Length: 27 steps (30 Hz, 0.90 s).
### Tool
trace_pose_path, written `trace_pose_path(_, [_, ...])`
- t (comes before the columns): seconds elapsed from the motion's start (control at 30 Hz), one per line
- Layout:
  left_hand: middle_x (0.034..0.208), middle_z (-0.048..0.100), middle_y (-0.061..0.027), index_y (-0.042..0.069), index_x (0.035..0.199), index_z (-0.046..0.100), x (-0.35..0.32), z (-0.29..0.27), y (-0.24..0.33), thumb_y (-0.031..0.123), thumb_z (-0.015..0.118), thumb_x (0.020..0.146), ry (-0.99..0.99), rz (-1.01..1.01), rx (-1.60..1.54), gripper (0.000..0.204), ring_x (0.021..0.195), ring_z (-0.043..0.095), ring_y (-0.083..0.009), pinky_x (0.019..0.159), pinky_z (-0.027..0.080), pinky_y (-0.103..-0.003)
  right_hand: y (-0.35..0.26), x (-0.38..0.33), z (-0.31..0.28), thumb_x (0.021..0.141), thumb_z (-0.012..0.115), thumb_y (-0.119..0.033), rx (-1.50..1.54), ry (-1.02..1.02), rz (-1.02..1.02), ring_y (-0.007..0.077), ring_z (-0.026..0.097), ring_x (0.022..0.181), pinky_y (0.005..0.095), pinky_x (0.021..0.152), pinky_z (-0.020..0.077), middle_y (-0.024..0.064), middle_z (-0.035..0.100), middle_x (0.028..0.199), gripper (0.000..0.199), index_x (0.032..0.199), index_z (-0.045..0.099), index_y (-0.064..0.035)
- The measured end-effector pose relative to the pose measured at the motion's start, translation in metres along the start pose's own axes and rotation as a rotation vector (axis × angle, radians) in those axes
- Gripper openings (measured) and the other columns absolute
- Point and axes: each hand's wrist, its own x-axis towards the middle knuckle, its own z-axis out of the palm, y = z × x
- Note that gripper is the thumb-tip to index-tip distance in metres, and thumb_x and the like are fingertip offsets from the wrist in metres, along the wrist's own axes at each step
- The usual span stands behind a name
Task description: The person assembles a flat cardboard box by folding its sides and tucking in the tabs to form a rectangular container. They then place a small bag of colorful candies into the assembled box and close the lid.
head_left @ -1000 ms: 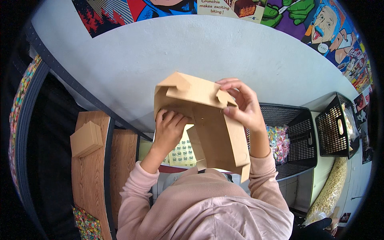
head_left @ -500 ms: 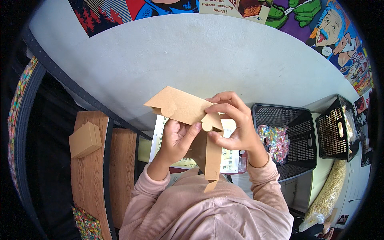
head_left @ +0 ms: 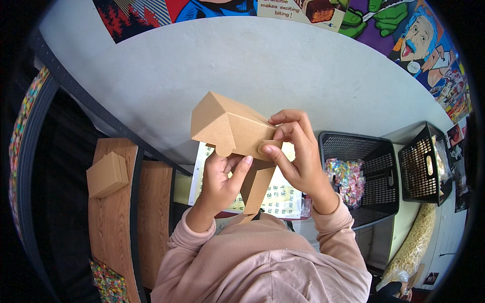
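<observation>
Brown cardboard box, flaps out, is held up before the person's chest. A wooden shelf stands left; a black basket right. The box partly hides printed sheets below. A smaller carton sits on the shelf. The right hand pinches the corner flap, thumb in front; the left hand grips the lower edge, fingers curled.

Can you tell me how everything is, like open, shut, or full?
Cardboard box: partly folded, open.
Right hand: pinching that box.
Left hand: touching its lower edge.
Smaller box: looks shut.
Large basket: open, partly filled.
Wrapped sweets: piled inside it.
Small basket: open, holding something bagged.
Long clear bag: well filled.
Printed sheets: flat, partly hidden.
</observation>
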Motion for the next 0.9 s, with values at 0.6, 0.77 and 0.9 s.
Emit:
trace_pose_path(0.6, [0.108,0.050,-0.0134,-0.003,0.112,0.038,-0.009,0.004,-0.003,-0.002,0.047,0.083,0.084,0.077,0.034,0.030,0.097,0.051,-0.0160,0.083,0.040,-0.029,-0.001,-0.010,0.028,0.073,0.065,-0.004,-0.142,0.227,-0.022,0.0299,0.055,0.092,0.0326,0.070,0.0506,0.0186,0.042,0.104,0.025,0.083,0.043,0.0037])
trace_pose_path(0.77, [0.107,0.048,-0.0142,-0.005,0.114,0.035,-0.007,0.003,-0.002,-0.005,0.045,0.083,0.088,0.122,0.036,0.033,0.099,0.051,-0.0169,0.084,0.042,-0.028,-0.002,-0.009,0.025,0.072,0.066,-0.005,-0.141,0.169,-0.021,0.0299,0.056,0.090,0.0323,0.070,0.0498,0.0178,0.043,0.106,0.024,0.082,0.045,0.0035])
trace_pose_path(0.9, [0.103,0.050,-0.0125,-0.005,0.111,0.038,-0.002,0.003,0.005,-0.005,0.045,0.083,0.087,0.114,-0.006,0.029,0.098,0.051,-0.0156,0.083,0.042,-0.027,0.002,-0.009,0.021,0.073,0.065,-0.006,-0.007,0.150,0.005,0.0286,0.057,0.089,0.0319,0.067,0.0503,0.0172,0.045,0.108,0.016,0.079,0.052,0.0029])
